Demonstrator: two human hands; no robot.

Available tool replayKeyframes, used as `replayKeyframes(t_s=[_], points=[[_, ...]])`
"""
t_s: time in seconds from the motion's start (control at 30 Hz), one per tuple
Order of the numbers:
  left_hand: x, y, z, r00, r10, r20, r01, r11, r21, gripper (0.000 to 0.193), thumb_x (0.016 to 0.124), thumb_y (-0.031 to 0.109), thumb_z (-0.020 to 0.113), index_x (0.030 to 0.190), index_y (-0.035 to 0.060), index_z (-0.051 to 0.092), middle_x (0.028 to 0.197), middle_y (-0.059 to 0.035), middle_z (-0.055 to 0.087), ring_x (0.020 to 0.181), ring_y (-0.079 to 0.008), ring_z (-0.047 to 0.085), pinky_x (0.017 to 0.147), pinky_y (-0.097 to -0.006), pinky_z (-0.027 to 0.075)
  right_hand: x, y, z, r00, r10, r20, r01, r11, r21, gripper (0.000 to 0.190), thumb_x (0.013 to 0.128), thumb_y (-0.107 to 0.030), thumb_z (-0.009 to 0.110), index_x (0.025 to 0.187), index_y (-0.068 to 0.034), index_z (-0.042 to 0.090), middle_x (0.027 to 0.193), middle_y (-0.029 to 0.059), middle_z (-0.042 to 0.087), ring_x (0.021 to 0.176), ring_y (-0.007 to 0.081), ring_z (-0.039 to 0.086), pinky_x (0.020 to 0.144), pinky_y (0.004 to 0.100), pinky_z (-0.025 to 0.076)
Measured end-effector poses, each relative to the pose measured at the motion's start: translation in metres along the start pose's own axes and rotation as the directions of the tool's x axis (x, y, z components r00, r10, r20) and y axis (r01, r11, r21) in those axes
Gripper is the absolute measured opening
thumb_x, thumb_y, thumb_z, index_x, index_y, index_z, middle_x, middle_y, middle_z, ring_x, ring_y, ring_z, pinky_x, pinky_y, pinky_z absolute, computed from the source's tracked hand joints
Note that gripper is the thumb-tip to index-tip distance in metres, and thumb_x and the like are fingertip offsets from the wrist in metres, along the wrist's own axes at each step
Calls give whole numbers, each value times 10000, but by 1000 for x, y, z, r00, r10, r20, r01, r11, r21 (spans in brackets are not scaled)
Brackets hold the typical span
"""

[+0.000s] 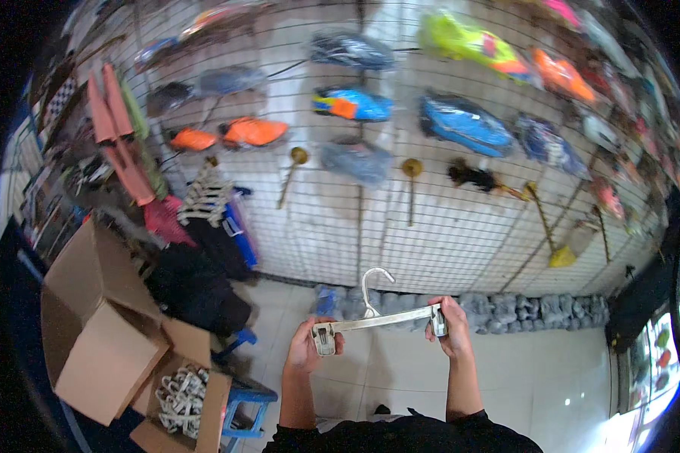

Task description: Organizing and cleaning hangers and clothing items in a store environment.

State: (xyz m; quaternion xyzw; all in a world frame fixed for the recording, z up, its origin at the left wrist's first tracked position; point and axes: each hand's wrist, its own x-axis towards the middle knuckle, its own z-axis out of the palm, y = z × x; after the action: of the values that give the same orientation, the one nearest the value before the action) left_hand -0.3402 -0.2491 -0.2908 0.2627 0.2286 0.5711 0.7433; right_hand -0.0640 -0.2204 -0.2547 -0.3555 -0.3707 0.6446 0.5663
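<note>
A white plastic clip hanger [381,321] is held up level in front of me, its hook pointing away from my body. My left hand [309,346] grips the clip at the hanger's left end, and my right hand [452,328] grips the clip at the right end. Nothing hangs from either clip. Many more white hangers [182,401] lie in a heap inside an open cardboard box [212,410] at the lower left.
A wire grid wall [328,238] with bagged goods and hooks stands ahead. Grey bundles [521,312] line its foot. Another cardboard box [73,283], a blue plastic stool [252,396] and hanging clothes [204,226] are at left. A glazed opening [654,362] is at right.
</note>
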Motion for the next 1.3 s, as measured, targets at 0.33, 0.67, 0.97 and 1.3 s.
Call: replayKeyframes(t_s=[0.33, 0.67, 0.97, 1.3], points=[[97, -74, 76, 930, -305, 203, 308, 951, 19, 449, 848, 363, 331, 1021, -13, 504, 813, -192, 583, 693, -291, 580, 633, -393, 481, -18, -58, -101, 909, -210, -361, 231, 973, 17, 293, 888, -302, 358, 890, -34, 477, 537, 13, 385, 338, 120, 352, 318, 233, 238], [188, -62, 130, 868, -432, 243, 244, 799, 550, 385, 874, 297, 345, 1083, 3, 482, 965, -181, 566, 882, -235, 566, 757, -325, 459, -7, -79, -142, 844, -308, -440, 345, 939, 3, 317, 877, -324, 376, 869, -24, 481, 545, 21, 412, 326, 111, 347, 302, 223, 239], [282, -65, 222, 776, -549, 310, 163, 650, 743, 462, 896, 374, 302, 1016, -30, 492, 891, -113, 586, 887, -175, 561, 789, -277, 431, 39, -105, -155, 858, -328, -395, 377, 925, 52, 274, 873, -262, 389, 858, -9, 492, 607, 27, 441, 402, 96, 368, 317, 218, 271], [320, -97, 241, 704, -672, 230, 390, 636, 665, 393, 854, 380, 427, 695, 33, 519, 811, -152, 592, 749, -220, 596, 678, -293, 478, 67, -106, -184, 874, -284, -396, 338, 938, 74, 298, 869, -270, 395, 867, 9, 498, 658, 54, 484, 409, 113, 400, 347, 222, 314]])
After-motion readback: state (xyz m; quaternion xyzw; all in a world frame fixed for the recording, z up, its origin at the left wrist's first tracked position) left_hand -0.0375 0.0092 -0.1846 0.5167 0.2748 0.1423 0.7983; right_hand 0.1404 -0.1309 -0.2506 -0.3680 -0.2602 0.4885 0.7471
